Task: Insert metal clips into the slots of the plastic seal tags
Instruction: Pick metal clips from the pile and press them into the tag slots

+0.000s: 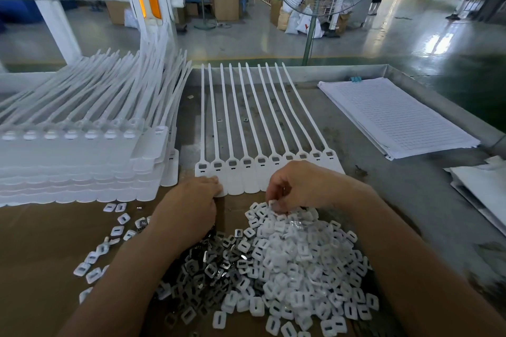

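Head: seal tags [247,179] point away; left grip [191,205] presses them, right grip [309,186] pinches cap [272,203].

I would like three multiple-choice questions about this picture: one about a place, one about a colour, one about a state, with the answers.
1. Seen from the flat row of seal tags, where does the stack of lined paper lie?
A. to its left
B. to its right
C. beneath it

2. What colour are these tags?
A. white
B. blue
C. red

3. What is the right hand doing?
A. resting flat on the paper
B. pinching a white piece at the far edge of the pile
C. gripping a tag strap

Answers: 1 B, the paper lies on the right, apart from the tags; 2 A, straps and heads are all white; 3 B, its fingers curl round the piece.
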{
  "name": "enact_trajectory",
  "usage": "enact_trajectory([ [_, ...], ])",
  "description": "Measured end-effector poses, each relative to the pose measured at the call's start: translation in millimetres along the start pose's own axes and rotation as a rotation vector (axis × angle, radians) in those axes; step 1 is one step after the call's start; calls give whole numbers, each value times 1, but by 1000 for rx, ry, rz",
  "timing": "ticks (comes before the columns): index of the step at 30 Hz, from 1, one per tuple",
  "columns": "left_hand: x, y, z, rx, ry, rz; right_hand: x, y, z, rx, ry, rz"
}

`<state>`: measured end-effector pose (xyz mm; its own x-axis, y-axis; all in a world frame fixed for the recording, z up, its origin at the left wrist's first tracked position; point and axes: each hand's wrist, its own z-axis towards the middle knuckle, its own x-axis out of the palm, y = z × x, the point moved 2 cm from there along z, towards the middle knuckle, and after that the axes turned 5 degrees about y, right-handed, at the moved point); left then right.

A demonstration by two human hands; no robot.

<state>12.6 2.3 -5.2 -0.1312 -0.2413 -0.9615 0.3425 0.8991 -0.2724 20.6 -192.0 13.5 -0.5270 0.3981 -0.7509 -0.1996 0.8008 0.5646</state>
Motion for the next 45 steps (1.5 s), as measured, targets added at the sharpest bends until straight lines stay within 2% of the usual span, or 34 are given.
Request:
enact_trajectory([
  [6,0,0,0,-2,-2,-5,1,3,-1,-2,-8,12],
  [9,0,0,0,0,-5,1,-1,4,-3,-28,-71,29],
  [14,1,-1,2,8,-6,21,-4,5,-2,-32,-168,225],
  [18,4,-4,2,-23,-5,8,-4,4,0,11,-196,294],
  [23,7,-4,1,22,-72,39,-4,3,-1,17,-252,160],
  [30,9,-13,2,57,-127,245,-7,20,10,-42,-298,184],
  [37,9,-17,-1,27,-161,259,-10,60,57,-85,-306,47],
  [45,10,-16,-2,4,-161,244,9,68,102,-22,-312,61],
])
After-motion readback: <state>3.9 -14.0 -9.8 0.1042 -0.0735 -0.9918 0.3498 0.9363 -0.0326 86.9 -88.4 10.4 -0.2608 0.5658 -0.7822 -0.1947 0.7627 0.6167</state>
